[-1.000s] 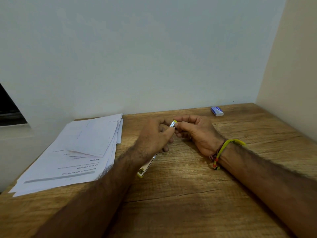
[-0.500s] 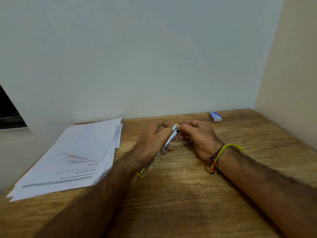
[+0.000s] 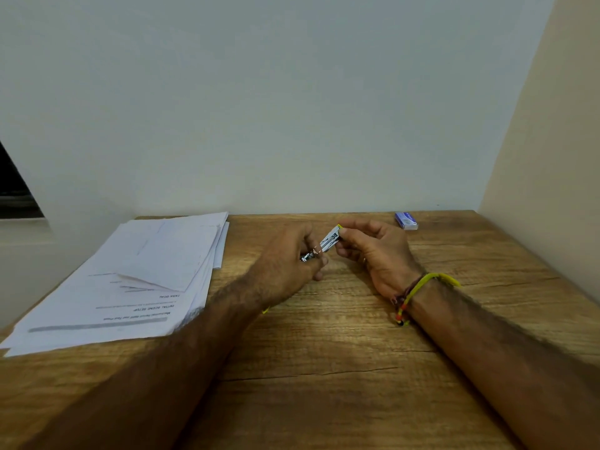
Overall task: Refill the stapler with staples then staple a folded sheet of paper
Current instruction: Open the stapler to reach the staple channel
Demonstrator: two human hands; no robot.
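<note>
A small yellow and silver stapler [image 3: 327,242] is held above the wooden table between both hands, its metal magazine exposed. My left hand [image 3: 285,264] grips its near end, with a bit of yellow showing below the wrist. My right hand [image 3: 373,251] pinches the far yellow tip with thumb and fingers. A folded sheet [image 3: 172,254] lies on top of a stack of printed papers [image 3: 107,306] to the left. A small blue staple box [image 3: 406,220] sits at the back right of the table.
The wooden table [image 3: 324,368] stands in a corner, with a pale wall behind and a beige wall on the right. A yellow thread band [image 3: 428,282] circles my right wrist. A dark opening shows at the far left.
The stapler has lifted and swung toward level, so more of its silver magazine shows between the hands. Its yellow rear end is now mostly hidden behind my left wrist.
</note>
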